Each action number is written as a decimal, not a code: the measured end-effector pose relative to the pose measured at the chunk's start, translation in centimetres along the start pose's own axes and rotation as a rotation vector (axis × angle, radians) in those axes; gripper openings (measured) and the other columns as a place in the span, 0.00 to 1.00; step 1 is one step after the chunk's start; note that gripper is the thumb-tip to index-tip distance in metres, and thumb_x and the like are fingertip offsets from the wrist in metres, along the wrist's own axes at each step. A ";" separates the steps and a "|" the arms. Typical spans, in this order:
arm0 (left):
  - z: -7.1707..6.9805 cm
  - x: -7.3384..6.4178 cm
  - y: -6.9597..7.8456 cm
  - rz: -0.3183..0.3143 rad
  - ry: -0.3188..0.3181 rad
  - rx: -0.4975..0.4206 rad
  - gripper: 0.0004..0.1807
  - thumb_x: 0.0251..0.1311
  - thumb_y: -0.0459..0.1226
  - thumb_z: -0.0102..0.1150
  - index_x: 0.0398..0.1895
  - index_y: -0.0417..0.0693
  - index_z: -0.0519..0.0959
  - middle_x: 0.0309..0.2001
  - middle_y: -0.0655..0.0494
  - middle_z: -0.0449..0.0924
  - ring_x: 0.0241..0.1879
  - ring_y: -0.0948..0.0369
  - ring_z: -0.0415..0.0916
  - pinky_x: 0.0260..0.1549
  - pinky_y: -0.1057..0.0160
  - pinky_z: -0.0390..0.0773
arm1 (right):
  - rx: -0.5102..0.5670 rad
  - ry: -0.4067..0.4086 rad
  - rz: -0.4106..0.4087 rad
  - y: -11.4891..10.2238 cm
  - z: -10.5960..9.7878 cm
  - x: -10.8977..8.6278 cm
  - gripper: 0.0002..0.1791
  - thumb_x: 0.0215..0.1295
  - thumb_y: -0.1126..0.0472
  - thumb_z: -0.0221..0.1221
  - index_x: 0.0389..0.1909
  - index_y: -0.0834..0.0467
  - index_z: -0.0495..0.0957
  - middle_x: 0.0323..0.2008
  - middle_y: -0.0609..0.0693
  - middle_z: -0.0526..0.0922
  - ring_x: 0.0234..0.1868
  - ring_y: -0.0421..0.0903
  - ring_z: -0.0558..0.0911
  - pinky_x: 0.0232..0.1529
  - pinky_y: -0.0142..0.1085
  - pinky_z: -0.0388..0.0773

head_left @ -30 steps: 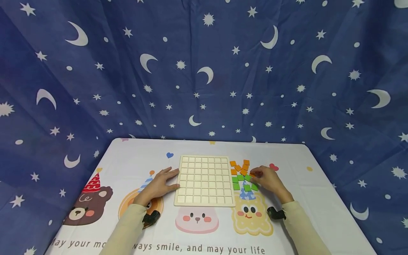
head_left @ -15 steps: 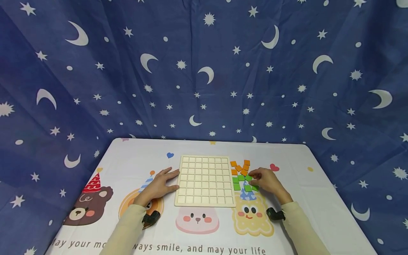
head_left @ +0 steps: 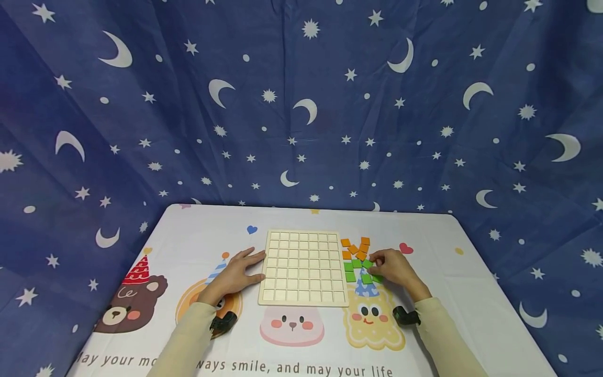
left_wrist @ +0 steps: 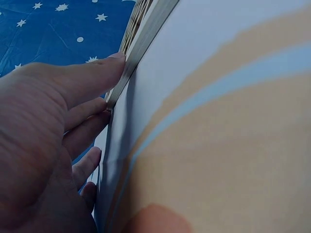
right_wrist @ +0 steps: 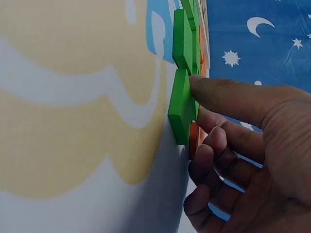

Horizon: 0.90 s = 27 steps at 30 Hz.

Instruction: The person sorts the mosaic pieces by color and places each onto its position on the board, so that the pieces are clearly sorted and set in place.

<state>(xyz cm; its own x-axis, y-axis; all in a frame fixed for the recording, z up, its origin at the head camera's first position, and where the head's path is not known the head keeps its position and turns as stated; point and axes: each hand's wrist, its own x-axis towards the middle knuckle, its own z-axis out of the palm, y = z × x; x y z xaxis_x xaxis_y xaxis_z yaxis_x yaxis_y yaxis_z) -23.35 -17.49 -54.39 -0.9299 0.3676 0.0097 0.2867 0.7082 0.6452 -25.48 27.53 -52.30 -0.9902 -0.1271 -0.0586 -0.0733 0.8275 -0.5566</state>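
Note:
A pale wooden grid board point(head_left: 303, 267) lies mid-table, its square cells bare. My left hand point(head_left: 237, 273) rests at the board's left edge; in the left wrist view its thumb and fingers point(left_wrist: 92, 80) reach the side of the board. To the right of the board, my right hand point(head_left: 393, 266) is over the edge of a group of flat square tiles. The right wrist view has its thumb tip right at a green tile point(right_wrist: 181, 107), the index tip a little apart from it and the other fingers curled. An orange tile point(right_wrist: 193, 141) shows partly behind that green one.
Several orange tiles point(head_left: 353, 250) lie behind several green tiles point(head_left: 356, 263), between the board and my right hand. The white tablecloth point(head_left: 471, 293) has cartoon prints. A blue curtain point(head_left: 301, 104) with moons and stars rises behind the table.
My right hand has shifted slightly toward me; the orange tile seen at its fingertips earlier is now hidden in the head view. My left hand stays at the board's edge.

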 end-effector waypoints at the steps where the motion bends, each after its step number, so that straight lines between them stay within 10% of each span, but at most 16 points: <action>1: 0.0 0.0 0.0 0.003 0.002 0.002 0.37 0.60 0.46 0.67 0.72 0.50 0.67 0.73 0.46 0.64 0.76 0.41 0.50 0.67 0.33 0.58 | -0.002 0.002 0.005 0.0 0.0 0.0 0.14 0.50 0.58 0.74 0.36 0.59 0.84 0.24 0.47 0.74 0.30 0.43 0.72 0.33 0.34 0.66; 27: 0.0 -0.1 0.3 -0.007 -0.018 -0.027 0.35 0.61 0.45 0.66 0.71 0.51 0.68 0.74 0.50 0.62 0.76 0.40 0.46 0.68 0.31 0.55 | 0.131 0.054 -0.103 -2.8 -1.0 -0.4 0.14 0.52 0.61 0.70 0.39 0.60 0.83 0.32 0.50 0.84 0.34 0.43 0.80 0.38 0.35 0.78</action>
<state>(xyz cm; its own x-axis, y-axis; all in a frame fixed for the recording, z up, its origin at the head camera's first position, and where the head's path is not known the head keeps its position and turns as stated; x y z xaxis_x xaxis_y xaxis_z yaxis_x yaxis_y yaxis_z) -23.15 -17.32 -54.14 -0.9274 0.3740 -0.0082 0.2740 0.6941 0.6657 -25.02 25.81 -49.92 -0.9833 -0.1755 0.0471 -0.1625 0.7328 -0.6607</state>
